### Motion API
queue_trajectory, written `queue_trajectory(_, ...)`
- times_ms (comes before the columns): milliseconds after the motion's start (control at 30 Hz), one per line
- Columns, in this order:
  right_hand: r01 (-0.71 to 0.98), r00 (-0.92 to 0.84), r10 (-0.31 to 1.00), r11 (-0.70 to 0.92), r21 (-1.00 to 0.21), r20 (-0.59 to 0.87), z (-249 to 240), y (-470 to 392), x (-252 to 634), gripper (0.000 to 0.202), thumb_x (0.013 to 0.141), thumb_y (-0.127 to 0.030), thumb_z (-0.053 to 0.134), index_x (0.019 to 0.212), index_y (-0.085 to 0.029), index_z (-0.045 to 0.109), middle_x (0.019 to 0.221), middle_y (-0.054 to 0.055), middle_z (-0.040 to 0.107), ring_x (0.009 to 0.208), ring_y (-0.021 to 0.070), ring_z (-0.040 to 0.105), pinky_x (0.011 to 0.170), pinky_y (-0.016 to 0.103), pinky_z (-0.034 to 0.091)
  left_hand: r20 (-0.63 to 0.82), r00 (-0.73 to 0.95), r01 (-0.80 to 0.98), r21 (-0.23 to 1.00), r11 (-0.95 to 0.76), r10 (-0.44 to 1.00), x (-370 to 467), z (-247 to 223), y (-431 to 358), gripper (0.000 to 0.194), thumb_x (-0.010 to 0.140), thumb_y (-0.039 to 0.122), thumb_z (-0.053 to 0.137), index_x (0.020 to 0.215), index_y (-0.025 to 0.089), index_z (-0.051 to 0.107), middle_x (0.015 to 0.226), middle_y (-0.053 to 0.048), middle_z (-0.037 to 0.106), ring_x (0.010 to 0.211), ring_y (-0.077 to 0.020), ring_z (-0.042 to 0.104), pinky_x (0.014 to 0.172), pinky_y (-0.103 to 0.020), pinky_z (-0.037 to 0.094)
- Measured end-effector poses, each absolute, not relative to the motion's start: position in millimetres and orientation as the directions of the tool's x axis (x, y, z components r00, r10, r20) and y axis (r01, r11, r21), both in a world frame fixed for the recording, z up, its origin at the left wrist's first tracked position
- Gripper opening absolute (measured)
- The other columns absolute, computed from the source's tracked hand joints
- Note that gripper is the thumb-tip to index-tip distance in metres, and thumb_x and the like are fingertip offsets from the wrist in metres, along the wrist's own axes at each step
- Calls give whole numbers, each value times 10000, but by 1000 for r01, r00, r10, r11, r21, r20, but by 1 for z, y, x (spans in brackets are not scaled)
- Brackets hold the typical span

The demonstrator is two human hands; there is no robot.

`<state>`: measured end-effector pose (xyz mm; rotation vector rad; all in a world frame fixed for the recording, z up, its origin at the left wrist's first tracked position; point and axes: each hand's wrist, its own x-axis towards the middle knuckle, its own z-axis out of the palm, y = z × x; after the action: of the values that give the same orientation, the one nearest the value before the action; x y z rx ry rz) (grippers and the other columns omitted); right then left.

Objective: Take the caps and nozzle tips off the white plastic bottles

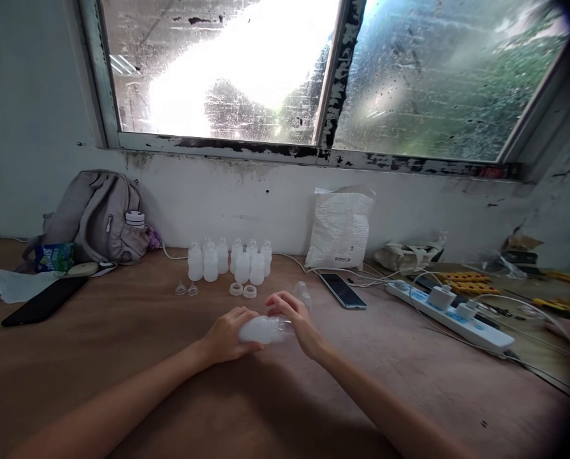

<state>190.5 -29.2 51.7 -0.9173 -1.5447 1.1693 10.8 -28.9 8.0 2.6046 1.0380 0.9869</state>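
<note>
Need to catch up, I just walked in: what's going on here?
The person's left hand holds a frosted bottle sideways, while the right hand is at its clear top, grip unclear. Further back, more bottles stand in a group, with two rings and two clear teats in front of them.

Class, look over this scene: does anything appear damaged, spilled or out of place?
Yes: the window frame looks damaged, its pale paint flaked into dark patches, and the wall below is stained. The held bottle shows no obvious damage. No spill is visible.
</note>
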Motion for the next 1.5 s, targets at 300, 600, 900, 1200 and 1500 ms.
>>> queue_trajectory(300, -284, -412, 889, 84, -955, 200, 43, -18, 187, 346, 757, -431, 477, 996, -196, 564, 989, 71, 562, 873, 199, 524, 635, 298, 448, 443, 388, 541, 601, -588, 809, 5, 1, -17, 401, 711, 483, 519, 968, 174, 520, 904, -60, 512, 853, -200, 491, 760, -338, 416)
queue_trajectory(600, -168, -383, 919, 28, -985, 92, 10, -10, 191, 360, 678, -345, 608, 998, -188, 553, 1023, 79, 552, 900, 197, 539, 748, 344, 451, 382, 275, 379, 800, -465, 882, 1, -8, -9, 631, 554, 437, 685, 1064, 184, 414, 1006, -74, 556, 904, -223, 529, 746, -340, 439)
queue_trajectory(900, -167, -327, 941, 28, -986, 83, -6, -3, 194, 314, 678, -354, 603, 940, -186, 562, 931, 60, 567, 784, 158, 558, 690, 307, 470, 592, 491, 418, 484, -769, 640, -6, 76, -9, 339, 754, 313, 523, 1080, 226, 488, 1096, -56, 513, 994, -181, 486, 810, -283, 409)
queue_trajectory(1200, -137, -328, 941, 39, -990, 83, -12, 1, 194, 318, 662, -352, 615, 913, -163, 561, 887, 58, 562, 726, 140, 549, 648, 283, 469, 620, 500, 726, 80, -683, 605, -18, 135, 52, 281, 716, 418, 542, 875, 196, 604, 872, -32, 629, 840, -178, 553, 804, -298, 364)
queue_trajectory(1500, -124, -335, 937, 58, -991, 97, -8, -3, 193, 296, 656, -352, 618, 874, -155, 578, 834, 54, 568, 700, 135, 547, 648, 282, 462, 419, 442, 895, -146, -421, 793, -38, 136, 126, 386, 692, 513, 507, 898, 199, 598, 851, -71, 644, 873, -234, 539, 835, -389, 245)
